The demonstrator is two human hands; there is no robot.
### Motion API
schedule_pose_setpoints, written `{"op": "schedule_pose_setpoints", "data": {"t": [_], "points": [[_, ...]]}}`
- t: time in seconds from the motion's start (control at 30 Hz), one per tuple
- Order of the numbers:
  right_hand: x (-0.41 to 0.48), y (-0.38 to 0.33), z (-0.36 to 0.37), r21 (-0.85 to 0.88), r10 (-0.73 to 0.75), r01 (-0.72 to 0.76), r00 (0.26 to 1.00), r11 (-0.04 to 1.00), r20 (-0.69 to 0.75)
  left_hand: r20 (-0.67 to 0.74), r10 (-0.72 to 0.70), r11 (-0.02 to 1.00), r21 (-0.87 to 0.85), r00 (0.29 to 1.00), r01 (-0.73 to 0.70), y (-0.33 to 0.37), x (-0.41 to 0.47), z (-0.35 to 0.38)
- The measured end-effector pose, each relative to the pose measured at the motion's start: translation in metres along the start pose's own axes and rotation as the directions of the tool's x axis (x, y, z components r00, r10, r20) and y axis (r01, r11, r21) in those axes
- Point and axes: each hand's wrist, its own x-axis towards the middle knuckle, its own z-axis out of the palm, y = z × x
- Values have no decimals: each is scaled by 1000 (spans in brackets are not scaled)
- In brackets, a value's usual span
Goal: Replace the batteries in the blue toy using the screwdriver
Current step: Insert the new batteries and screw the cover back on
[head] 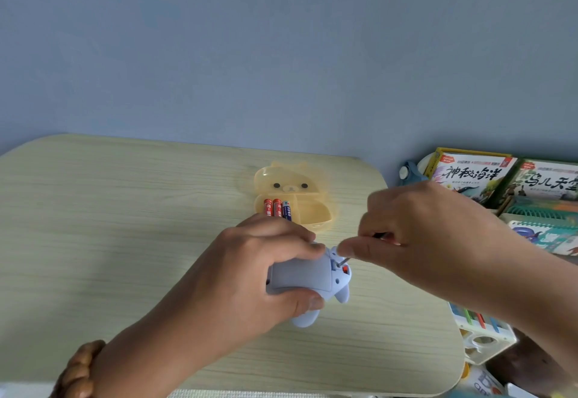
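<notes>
The blue toy (312, 278) lies belly-up on the wooden table (125, 225), its flat battery cover facing me. My left hand (250, 272) grips its body from the left, thumb below and fingers above. My right hand (416, 235) holds a screwdriver (342, 261); only the thin metal tip shows, touching the toy's underside beside a small red part. The handle is hidden inside my fingers. Three batteries (277, 207), two red and one blue, lie in the open yellow bear-shaped case (312, 213) just behind the toy.
Picture books (472, 175) and spiral notebooks (544, 228) are stacked to the right of the table. A white toy box with coloured sticks (481, 332) sits lower right. A blue wall rises behind the table. A beaded bracelet (81, 369) circles my left wrist.
</notes>
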Motion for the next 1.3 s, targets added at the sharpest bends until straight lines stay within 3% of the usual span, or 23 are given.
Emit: {"op": "schedule_pose_setpoints", "data": {"t": [0.1,0.2,0.3,0.43,0.57,0.73,0.97,1.07,1.17,1.3], "points": [[-9,8,2,201,43,-34,998,979,-40,4,4,1000,12,1000,-4,0,-1,0],[-17,15,18,430,252,-136,941,892,-226,5,-4,1000,19,1000,4,0,-2,0],[-16,22,55,338,406,-298,858,893,-316,10,-4,1000,17,1000,4,-1,-2,-1],[-12,18,86,303,507,-418,793,857,-339,7,-14,1000,7,1000,14,-4,-4,-1],[-12,12,97,233,528,-475,790,848,-310,-1,-16,1000,-6,1000,16,-6,-4,-1],[-13,5,101,265,569,-507,770,820,-289,4,-19,1000,-1,1000,19,-7,-3,-1],[-14,6,95,243,502,-445,813,862,-295,13,-18,1000,0,1000,18,-5,-4,-3],[-27,7,79,284,240,-136,897,949,-370,17,-22,1000,1,1000,22,-4,-4,-4],[-34,-2,68,355,-92,160,975,921,-202,49,-33,999,-30,998,34,-3,-2,-5],[-28,-3,79,448,-77,179,969,876,-235,50,-36,996,-77,998,40,-1,-3,-7]]}}
